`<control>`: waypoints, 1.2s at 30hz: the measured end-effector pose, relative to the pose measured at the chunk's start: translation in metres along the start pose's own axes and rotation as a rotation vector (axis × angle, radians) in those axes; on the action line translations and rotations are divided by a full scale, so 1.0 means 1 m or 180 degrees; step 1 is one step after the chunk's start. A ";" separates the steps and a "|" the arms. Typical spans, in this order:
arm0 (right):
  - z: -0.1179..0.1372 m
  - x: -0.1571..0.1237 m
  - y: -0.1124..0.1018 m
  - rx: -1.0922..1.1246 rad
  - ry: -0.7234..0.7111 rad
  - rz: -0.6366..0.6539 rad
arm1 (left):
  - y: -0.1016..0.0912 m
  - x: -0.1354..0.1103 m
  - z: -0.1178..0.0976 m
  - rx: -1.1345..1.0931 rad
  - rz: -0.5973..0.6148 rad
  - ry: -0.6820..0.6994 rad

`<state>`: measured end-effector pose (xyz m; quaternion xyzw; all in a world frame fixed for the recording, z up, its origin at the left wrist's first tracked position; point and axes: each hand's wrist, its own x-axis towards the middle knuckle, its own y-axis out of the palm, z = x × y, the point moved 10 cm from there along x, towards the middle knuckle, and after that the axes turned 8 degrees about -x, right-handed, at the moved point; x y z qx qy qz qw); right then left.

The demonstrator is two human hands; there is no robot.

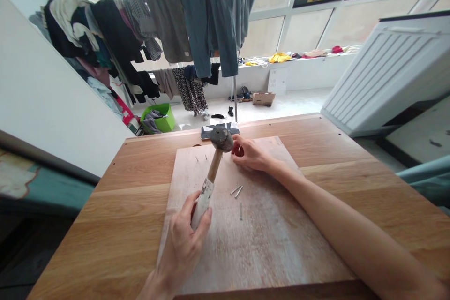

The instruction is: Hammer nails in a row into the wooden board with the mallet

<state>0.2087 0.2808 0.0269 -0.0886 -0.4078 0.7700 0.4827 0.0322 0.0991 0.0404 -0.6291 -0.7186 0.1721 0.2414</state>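
My left hand point(184, 234) is closed around the white-wrapped handle of a hammer point(205, 197). The hammer's dark head point(221, 138) is raised over the far part of a pale wooden board point(267, 239). Just right of that head, my right hand point(249, 153) is at the board's far side with thumb and fingers pinched. What sits in the pinch is too small to make out. Two thin nails point(206, 157) stand upright in the board left of the hammer. Nearer to me, several loose nails point(239, 191) lie flat on it.
Under the board is a wooden table point(123, 225). A phone point(207, 133) lies beyond the board's far edge, partly behind the hammer head. Past the table are a rack of hanging clothes point(168, 23), a green basket point(165, 117) and a white ridged panel point(379, 70) at right.
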 end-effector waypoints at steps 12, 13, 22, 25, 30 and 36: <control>0.001 0.001 0.001 -0.0109 -0.0020 0.0010 | 0.021 0.000 0.009 0.0032 0.0186 0.0022; 0.001 0.001 0.001 -0.0109 -0.0020 0.0022 | 0.022 0.001 0.009 0.0006 0.0249 0.0003; 0.039 -0.023 -0.019 -0.1137 -0.0111 0.1299 | 0.014 -0.001 0.007 -0.0108 0.0045 -0.0038; 0.079 -0.040 -0.001 -0.1284 -0.0508 0.1601 | 0.018 0.000 0.007 -0.0209 0.0161 -0.0088; 0.113 -0.053 0.046 -0.1805 -0.0926 0.1655 | 0.016 0.002 0.008 -0.0162 0.0108 -0.0110; 0.087 -0.038 0.016 -0.1118 -0.0735 0.1471 | 0.017 0.001 0.009 -0.0199 0.0136 -0.0142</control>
